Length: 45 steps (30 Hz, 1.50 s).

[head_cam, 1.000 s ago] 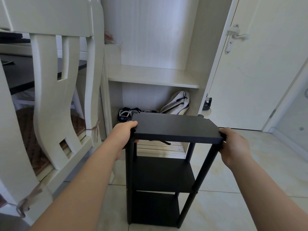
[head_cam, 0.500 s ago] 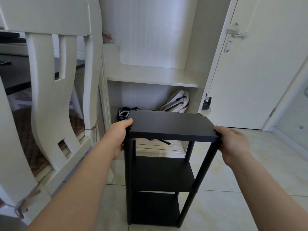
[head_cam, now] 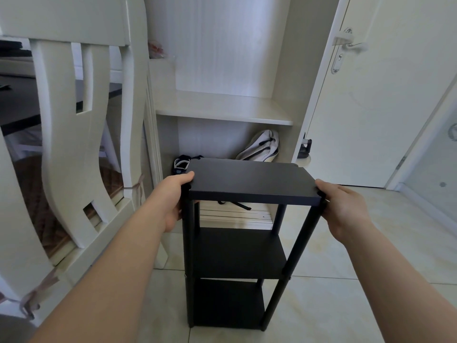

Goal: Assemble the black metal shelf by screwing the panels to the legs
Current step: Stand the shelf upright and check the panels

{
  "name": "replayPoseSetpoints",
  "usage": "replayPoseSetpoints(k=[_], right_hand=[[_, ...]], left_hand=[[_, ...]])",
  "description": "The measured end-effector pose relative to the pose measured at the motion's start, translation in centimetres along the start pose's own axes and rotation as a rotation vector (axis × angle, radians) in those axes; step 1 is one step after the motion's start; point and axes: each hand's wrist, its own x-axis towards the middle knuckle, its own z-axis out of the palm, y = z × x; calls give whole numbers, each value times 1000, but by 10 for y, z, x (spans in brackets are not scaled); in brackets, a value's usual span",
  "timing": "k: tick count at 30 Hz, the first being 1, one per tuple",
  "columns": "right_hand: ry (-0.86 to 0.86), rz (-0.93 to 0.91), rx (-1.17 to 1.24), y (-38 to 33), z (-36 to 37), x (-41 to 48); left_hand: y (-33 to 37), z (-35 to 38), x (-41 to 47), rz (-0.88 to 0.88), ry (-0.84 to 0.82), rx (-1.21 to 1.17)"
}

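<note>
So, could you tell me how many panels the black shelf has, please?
3: the top panel, gripped by the left hand and right hand; the middle panel halfway down; the bottom panel near the floor. None seems hidden.

left hand: bare | right hand: bare | left forearm: bare to frame edge | right forearm: likewise
</note>
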Motion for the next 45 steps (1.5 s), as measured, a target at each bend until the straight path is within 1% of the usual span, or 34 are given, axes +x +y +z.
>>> replayPoseSetpoints(k=[4,11,15,19,23,27,35,40,43,45], right_hand=[[-64,41,-37,-2,-4,-3],[-46,13,-50,-3,-1,-7],[-3,3,-65,-2,4,-4],[7,11,-75,-1,4,-1],[5,21,-98,4,1,2],[18,29,-109,7,1,3],[21,65,-141,6,-1,6],[37,106,-144,10,-4,5],[60,117,-118,12,-7,3],[54,120,-104,13,-10,0]], left_hand=[[-1,0,-2,-19,-20,-27],[-1,1,-5,17,-29,-66],[0,2,-2,18,-39,-84],[-1,2,0,4,-76,-51],[-6,-1,3,-23,-73,-27],[-7,2,6,-11,-8,-33],[-7,4,12,0,92,104],[-7,8,9,2,155,126],[-13,10,5,64,218,159],[-19,9,-1,171,281,217]])
